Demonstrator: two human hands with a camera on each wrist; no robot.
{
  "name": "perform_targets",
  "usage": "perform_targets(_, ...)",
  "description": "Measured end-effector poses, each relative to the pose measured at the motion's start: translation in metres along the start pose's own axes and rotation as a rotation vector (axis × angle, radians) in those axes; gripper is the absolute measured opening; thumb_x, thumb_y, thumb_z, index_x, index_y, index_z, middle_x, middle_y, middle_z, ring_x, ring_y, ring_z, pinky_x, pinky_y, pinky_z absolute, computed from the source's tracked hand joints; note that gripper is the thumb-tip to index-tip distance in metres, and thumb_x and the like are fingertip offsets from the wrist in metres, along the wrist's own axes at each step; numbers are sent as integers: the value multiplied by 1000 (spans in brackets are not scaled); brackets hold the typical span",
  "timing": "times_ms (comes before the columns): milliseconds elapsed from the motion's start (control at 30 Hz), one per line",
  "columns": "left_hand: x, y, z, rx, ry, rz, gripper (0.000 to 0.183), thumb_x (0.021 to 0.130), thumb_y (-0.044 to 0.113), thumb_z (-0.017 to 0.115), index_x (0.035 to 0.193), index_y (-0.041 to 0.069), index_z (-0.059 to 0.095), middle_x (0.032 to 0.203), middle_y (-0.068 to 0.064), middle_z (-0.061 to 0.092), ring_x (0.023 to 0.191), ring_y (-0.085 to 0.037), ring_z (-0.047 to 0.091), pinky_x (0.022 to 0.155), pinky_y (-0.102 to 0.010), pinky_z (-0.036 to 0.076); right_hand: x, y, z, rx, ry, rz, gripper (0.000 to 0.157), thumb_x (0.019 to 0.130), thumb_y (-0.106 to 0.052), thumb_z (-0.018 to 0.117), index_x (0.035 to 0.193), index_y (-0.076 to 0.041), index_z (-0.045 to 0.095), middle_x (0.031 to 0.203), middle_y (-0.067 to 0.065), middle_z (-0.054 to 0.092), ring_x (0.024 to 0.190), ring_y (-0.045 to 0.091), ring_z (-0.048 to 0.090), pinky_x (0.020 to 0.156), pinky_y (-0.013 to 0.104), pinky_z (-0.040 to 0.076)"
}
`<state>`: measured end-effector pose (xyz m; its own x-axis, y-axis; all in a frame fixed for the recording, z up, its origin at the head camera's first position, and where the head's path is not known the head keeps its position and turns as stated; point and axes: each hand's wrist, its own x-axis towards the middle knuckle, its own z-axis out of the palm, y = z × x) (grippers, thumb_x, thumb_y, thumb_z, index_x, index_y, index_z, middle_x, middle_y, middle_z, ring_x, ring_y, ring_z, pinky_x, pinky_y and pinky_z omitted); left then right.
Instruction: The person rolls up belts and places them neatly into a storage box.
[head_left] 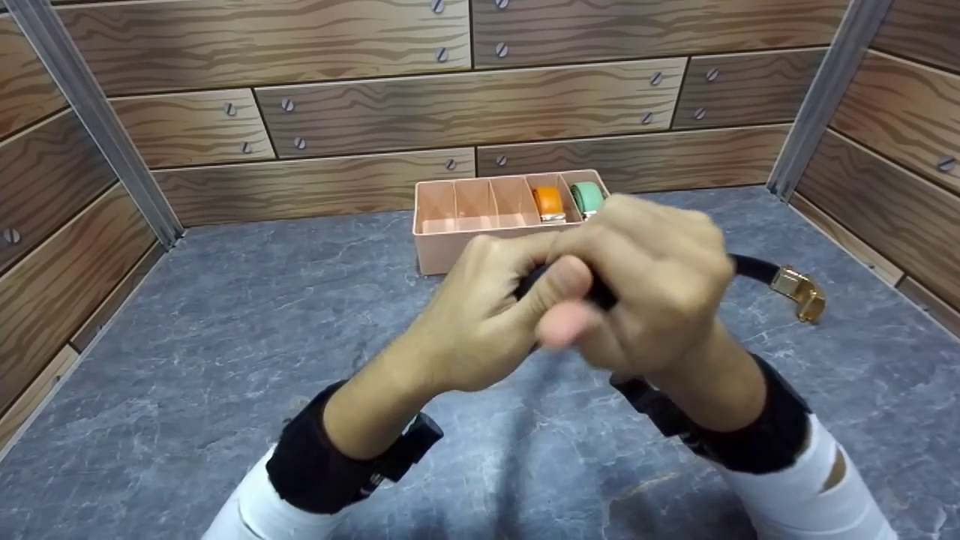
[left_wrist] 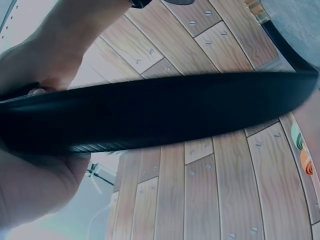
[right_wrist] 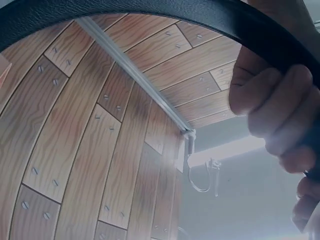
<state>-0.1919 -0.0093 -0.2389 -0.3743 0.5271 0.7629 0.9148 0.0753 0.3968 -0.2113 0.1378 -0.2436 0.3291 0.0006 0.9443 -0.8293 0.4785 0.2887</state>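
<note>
A black belt (head_left: 754, 268) with a gold buckle (head_left: 808, 297) runs between both hands, raised above the tabletop. My left hand (head_left: 476, 315) grips the strap with its fingers curled, its thumb on the near side. Close against it, my right hand (head_left: 652, 285) also holds the belt with bent fingers; its thumb is blurred. The buckle end sticks out beyond the right hand. Across the left wrist view stretches the broad strap (left_wrist: 165, 112). In the right wrist view the belt (right_wrist: 165, 9) arches over the top, with curled fingers (right_wrist: 287, 110) around it.
Behind the hands, a pink divided box (head_left: 450, 251) stands near the back wall. Its right compartments hold a rolled orange belt (head_left: 550, 201) and a rolled mint-green belt (head_left: 587, 196). Wood-patterned panels (head_left: 472, 105) enclose the grey marbled tabletop (head_left: 225, 322) at the back and sides.
</note>
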Motion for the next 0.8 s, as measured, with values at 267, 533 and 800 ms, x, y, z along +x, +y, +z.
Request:
perform_targets(267, -1, -14, 5, 581, 208, 304, 60, 94, 60, 55, 107, 1, 59, 81, -2, 64, 65, -11, 59, 53, -25, 49, 9, 14, -8, 124, 8, 315, 73, 94, -68, 48, 54, -8, 64, 50, 1, 51, 44, 8, 37, 45, 18, 28)
perform_targets(533, -5, -22, 14, 619, 245, 343, 53, 92, 48, 65, 99, -2, 52, 76, -5, 57, 57, -16, 60, 52, -29, 54, 12, 8, -9, 291, -61, 470, 68, 101, -55, 46, 59, -5, 66, 54, 5, 58, 45, 11, 45, 44, 20, 33)
perform_targets(800, -4, -15, 0, 661, 106, 342, 46, 87, 39, 70, 103, -1, 54, 75, -2, 56, 56, -13, 55, 49, -30, 52, 11, 12, -17, 64, -215, 123, 65, 100, -59, 42, 68, -11, 72, 61, -4, 62, 43, 11, 46, 36, 29, 31)
